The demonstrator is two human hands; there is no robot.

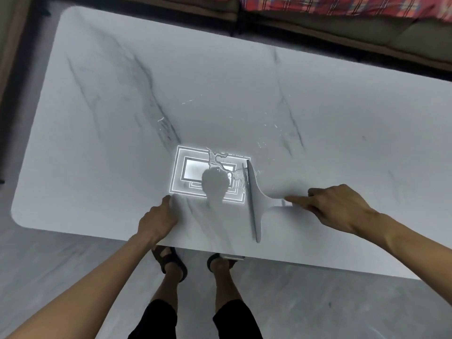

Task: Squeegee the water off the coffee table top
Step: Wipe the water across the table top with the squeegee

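Nearest, two feet in dark sandals [171,264] stand on the grey floor [318,309], toes tucked just under the near edge of the coffee table top [97,143]. That near edge runs slightly downhill to the right, with a rounded corner at the near left. The left hand [156,220] rests on the marble just inside the near edge, fingers loosely together and flat, holding nothing. To its right the right hand [340,206] is closed around the handle of the pale squeegee [253,201], forefinger stretched along the handle toward the blade. The blade stands nearly square to the near edge, its near tip just short of that edge, its far tip touching the water [220,161]. The water is a thin branching puddle near the middle of the top, lying over the bright rectangular reflection of a ceiling light [181,172], with scattered droplets farther off to the right. Left of the blade the marble lies bare out to the left edge, and beyond the puddle it lies bare to the far edge. Past the far edge a dark strip of floor separates the table from a sofa [342,33] with a red plaid cloth [330,4] over it
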